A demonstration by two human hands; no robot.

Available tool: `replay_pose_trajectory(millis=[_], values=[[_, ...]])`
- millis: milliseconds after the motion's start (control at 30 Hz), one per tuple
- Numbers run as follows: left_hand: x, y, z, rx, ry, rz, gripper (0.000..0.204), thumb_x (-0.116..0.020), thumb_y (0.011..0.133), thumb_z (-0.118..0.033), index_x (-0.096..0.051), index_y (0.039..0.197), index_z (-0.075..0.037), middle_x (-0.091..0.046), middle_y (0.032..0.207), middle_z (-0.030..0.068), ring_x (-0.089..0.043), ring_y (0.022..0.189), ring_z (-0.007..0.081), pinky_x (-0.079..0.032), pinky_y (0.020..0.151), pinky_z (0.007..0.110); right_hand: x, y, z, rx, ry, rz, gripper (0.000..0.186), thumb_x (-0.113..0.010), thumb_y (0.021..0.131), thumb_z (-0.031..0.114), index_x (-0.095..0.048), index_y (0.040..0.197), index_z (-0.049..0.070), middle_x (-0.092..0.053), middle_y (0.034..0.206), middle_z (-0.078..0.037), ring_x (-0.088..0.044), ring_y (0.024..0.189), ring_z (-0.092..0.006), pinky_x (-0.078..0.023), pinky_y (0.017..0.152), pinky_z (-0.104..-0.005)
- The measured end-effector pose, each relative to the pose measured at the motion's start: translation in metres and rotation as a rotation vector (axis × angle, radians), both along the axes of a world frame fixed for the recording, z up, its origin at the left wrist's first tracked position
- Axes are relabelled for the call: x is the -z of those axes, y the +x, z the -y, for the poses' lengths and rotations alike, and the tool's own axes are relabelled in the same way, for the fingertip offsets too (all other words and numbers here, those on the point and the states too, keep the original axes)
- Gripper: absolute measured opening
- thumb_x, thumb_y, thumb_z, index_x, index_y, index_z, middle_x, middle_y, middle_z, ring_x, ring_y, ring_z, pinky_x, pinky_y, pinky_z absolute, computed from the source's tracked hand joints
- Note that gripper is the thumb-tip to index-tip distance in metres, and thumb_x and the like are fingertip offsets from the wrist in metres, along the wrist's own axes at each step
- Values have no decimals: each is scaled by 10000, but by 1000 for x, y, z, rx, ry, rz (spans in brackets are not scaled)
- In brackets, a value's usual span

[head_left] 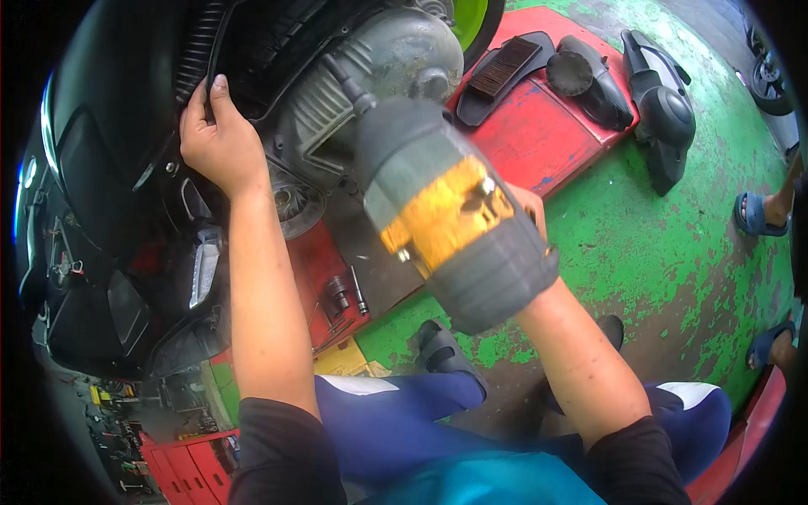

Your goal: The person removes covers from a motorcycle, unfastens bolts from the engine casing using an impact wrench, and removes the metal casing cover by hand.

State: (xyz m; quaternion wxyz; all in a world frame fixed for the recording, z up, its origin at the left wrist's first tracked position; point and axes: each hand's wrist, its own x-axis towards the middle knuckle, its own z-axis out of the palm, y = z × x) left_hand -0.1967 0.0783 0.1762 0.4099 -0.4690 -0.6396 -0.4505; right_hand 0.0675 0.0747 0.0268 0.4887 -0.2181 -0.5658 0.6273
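My right hand (529,208) grips a yellow and dark grey impact wrench (450,210), whose body hides most of the fingers. From its nose a long socket (343,77) points up and left across the ribbed grey metal engine casing (396,63) of a scooter; whether its tip sits on a bolt I cannot tell. My left hand (220,145) is closed on the black plastic edge (212,63) of the scooter's open body, thumb up. Beside that hand runs a black corrugated hose (198,42). Below the casing shows a round finned metal part (295,202).
A red lift platform (564,126) carries a brown pleated air filter (505,67) on a dark cover. Black covers (665,118) lie beside it. Sockets (338,290) rest on red metal lower down. A sandalled foot (762,212) stands right. A red tool cabinet (189,471) is lower left.
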Motion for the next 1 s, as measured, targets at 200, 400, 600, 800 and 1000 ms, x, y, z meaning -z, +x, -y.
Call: replay_pose_trajectory(millis=[200, 400, 600, 800, 1000], values=[[-1, 7, 0, 8, 10, 13, 228, -714, 935, -191, -750, 1025, 16, -730, 919, 125, -686, 815, 203, -521, 768, 305, -12, -8, -16, -22, -81, -10, 366, -742, 766, 267, -690, 1081, 89, -707, 882, -173, -688, 838, -381, -535, 712, -406], [-1, 9, -2, 31, 80, 26, 221, -727, 927, -167, -745, 1020, 33, -732, 917, 116, -679, 801, 177, -522, 756, 286, -20, -17, -22, 248, 444, 295, 271, -754, 758, 188, -704, 991, 59, -725, 834, -138, -722, 808, -322, -535, 749, -354], [-1, 15, -9, 52, 130, 30, 220, -740, 915, -137, -739, 1027, 53, -734, 909, 109, -687, 804, 161, -533, 756, 266, 9, -50, 4, 392, 451, 156, 307, -724, 848, 100, -703, 1154, 78, -697, 1067, -115, -666, 1030, -302, -541, 896, -434], [-4, 13, -5, -1, 114, 14, 246, -754, 908, -156, -739, 1030, 57, -749, 918, 131, -693, 791, 156, -537, 750, 263, 3, -31, -4, 303, 483, 266, 565, -758, 765, 156, -561, 1284, 50, -657, 1165, -132, -624, 1124, -311, -490, 992, -412], [-5, 11, -3, 6, 111, -14, 257, -752, 909, -169, -738, 1030, 57, -751, 925, 135, -698, 807, 177, -535, 767, 274, -37, 8, -52, 225, 527, 460, 318, -724, 767, 197, -635, 1031, 43, -679, 907, -179, -655, 891, -388, -522, 743, -432]])
